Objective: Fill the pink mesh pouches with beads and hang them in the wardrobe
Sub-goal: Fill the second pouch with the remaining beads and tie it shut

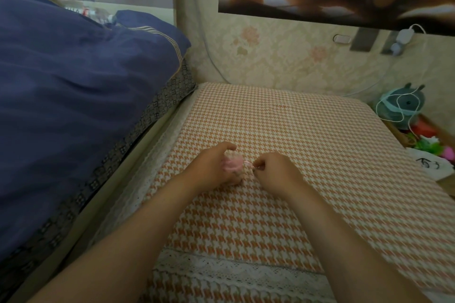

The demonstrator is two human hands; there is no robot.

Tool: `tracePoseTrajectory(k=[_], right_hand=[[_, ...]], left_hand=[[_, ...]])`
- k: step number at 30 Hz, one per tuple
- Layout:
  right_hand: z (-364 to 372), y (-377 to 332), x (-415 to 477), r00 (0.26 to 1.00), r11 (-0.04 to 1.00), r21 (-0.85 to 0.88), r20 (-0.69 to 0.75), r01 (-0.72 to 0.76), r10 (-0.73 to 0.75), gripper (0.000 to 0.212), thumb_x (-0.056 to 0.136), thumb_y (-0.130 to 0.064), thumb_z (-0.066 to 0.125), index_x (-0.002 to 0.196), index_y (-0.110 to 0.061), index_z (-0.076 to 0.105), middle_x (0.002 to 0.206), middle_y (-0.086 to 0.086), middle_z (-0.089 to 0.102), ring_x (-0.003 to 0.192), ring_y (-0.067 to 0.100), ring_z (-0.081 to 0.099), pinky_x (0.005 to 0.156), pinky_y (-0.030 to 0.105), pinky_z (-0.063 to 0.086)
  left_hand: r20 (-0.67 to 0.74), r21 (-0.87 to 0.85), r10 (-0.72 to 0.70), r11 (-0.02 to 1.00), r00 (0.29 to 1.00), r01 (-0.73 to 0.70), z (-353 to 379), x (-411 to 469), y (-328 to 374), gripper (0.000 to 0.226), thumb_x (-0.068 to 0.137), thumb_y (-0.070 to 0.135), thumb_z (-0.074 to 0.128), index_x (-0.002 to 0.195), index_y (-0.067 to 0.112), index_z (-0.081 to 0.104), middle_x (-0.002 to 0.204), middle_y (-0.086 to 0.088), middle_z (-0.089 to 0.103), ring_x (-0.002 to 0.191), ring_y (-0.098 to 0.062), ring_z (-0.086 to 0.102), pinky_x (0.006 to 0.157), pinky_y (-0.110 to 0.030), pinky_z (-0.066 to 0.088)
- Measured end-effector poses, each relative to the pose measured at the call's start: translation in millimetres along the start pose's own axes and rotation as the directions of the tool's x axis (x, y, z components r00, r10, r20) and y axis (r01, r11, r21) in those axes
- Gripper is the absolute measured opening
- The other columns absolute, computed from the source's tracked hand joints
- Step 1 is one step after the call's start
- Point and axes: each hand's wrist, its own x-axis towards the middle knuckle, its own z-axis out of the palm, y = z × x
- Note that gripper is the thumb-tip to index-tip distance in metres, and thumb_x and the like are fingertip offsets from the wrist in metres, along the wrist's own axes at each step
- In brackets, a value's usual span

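orange-and-white houndstooth cloth is covering the table (pixel 307 130), which is standing just beside a bed with a blue duvet (pixel 73 81). both hands are working near the table's middle: the left hand (pixel 213 168) is curling around a pink mesh pouch (pixel 234 164) (its contents are too blurred to tell), holding it on the cloth, while the right hand (pixel 277 171) is pinching the pouch's pink drawstring (pixel 248 163) just beside it.

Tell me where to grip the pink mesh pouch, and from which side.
Grip the drawstring sticking out of the pink mesh pouch toward the right, coming from the right. The left hand wraps the body from the left, so only that side looks free; the right hand pinches the string there.
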Motion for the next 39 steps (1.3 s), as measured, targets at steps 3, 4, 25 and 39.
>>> tracePoseTrajectory(k=[3, 4, 25, 39], right_hand=[[-8.6, -1.1, 0.1, 0.992, 0.992, 0.113, -0.116, 0.051, -0.038, 0.021, 0.094, -0.029, 0.065, 0.112, -0.028, 0.074, 0.107, -0.009, 0.073, 0.099, 0.014, 0.067, 0.083, 0.033, 0.055], [-11.5, -3.5, -0.8, 0.986, 0.981, 0.164, -0.148, 0.099, -0.075, 0.02, 0.094, -0.029, 0.066, 0.112, -0.028, 0.074, 0.105, -0.011, 0.072, 0.097, 0.011, 0.066, 0.083, 0.032, 0.055], [-17.3, -17.1, -12.7, 0.927, 0.922, -0.1, 0.049, 0.374, -0.371, 0.02, 0.095, -0.041, 0.063, 0.112, -0.038, 0.072, 0.115, -0.014, 0.062, 0.092, 0.007, 0.06, 0.076, 0.031, 0.05], [-44.9, 20.6, -22.5, 0.971, 0.971, -0.056, 0.08, 0.232, -0.227, 0.012, 0.091, -0.042, 0.067, 0.094, -0.037, 0.077, 0.09, -0.019, 0.072, 0.085, 0.001, 0.063, 0.08, 0.034, 0.057]], left_hand=[[0.012, 0.012, 0.024, 1.0, 1.0, -0.024, -0.4, 0.7, 2.2, 0.077, 0.071, 0.027, 0.087, 0.136, 0.029, 0.047, 0.108, 0.003, 0.063, 0.086, -0.004, 0.062, 0.066, -0.013, 0.05], [0.025, 0.017, 0.033, 0.999, 0.999, -0.034, 0.1, 0.0, 3.0, 0.076, 0.071, 0.028, 0.086, 0.136, 0.028, 0.046, 0.109, 0.005, 0.063, 0.09, -0.007, 0.063, 0.07, -0.015, 0.05], [0.087, -0.037, 0.024, 0.999, 0.996, -0.021, -5.7, -4.9, 5.8, 0.078, 0.07, 0.028, 0.087, 0.136, 0.028, 0.046, 0.105, 0.01, 0.066, 0.09, -0.001, 0.064, 0.074, -0.018, 0.051], [0.072, 0.12, 0.013, 0.993, 0.997, -0.021, 4.6, -1.6, 38.5, 0.021, 0.083, 0.026, 0.077, 0.103, 0.021, 0.076, 0.094, 0.008, 0.072, 0.085, -0.002, 0.065, 0.08, -0.021, 0.054]])
